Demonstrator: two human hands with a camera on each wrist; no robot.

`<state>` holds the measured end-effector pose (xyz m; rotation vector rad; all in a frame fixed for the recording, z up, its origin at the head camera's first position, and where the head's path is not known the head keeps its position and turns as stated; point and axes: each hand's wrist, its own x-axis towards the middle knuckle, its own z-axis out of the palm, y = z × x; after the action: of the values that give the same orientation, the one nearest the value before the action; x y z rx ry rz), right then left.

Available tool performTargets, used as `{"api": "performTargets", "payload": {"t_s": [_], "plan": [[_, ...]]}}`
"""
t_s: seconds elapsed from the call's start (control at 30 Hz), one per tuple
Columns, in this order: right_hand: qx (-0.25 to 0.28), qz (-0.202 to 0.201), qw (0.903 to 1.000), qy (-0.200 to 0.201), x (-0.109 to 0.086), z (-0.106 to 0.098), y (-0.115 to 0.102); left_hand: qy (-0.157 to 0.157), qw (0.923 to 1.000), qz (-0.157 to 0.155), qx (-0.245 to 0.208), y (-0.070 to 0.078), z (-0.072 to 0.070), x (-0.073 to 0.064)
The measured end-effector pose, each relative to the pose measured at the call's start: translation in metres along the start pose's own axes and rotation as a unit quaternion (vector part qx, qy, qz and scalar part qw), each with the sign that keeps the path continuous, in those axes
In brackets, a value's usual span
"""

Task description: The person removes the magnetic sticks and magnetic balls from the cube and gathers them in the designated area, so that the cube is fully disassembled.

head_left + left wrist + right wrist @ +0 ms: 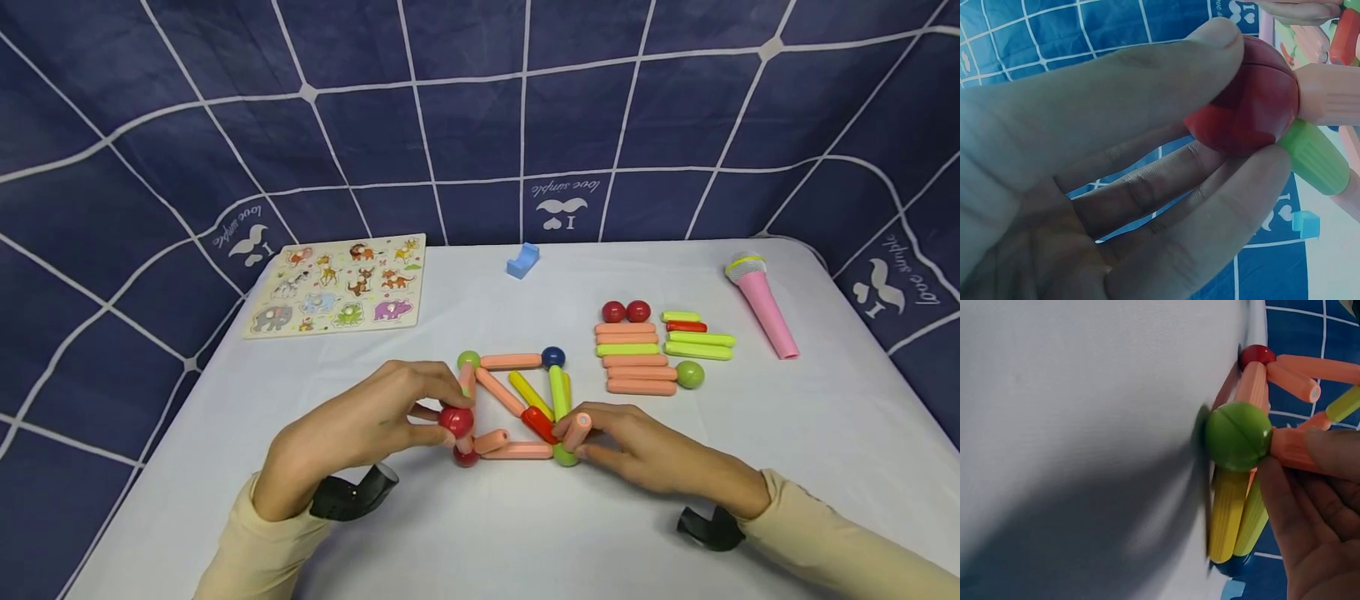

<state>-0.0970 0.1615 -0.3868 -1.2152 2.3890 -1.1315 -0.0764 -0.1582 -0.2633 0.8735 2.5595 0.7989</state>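
A frame of sticks and balls lies at the table's middle. My left hand (382,412) pinches a red ball (1254,100) between thumb and fingers. In the left wrist view, a salmon stick (1329,94) and a green stick (1317,156) meet that ball. Below it in the head view sits another red ball (466,457) at the frame's near left corner. My right hand (637,446) grips a salmon stick (1294,449) that rises from the green ball (1238,436) at the near right corner. A blue ball (553,357) and a green ball (468,360) mark the far corners.
Right of the frame lie spare salmon sticks (636,361), green sticks (699,352), two red balls (613,312) and a green ball (690,374). A pink microphone (767,312) is farther right. An animal puzzle board (337,287) and a blue block (523,261) lie toward the back.
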Motion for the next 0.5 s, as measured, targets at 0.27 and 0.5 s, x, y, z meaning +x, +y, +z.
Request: {"api": "performTargets", "payload": {"t_s": [0.27,0.5], "plan": [[-0.002,0.039,0.9992,0.009,-0.012,-0.011,0.005,0.000,1.0000,-0.005,-0.003,0.000,0.000,0.001],[-0.022,0.094,0.9932,0.066,-0.034,-0.037,0.016,0.000,0.9999,-0.008,-0.007,0.001,0.001,0.001]]}}
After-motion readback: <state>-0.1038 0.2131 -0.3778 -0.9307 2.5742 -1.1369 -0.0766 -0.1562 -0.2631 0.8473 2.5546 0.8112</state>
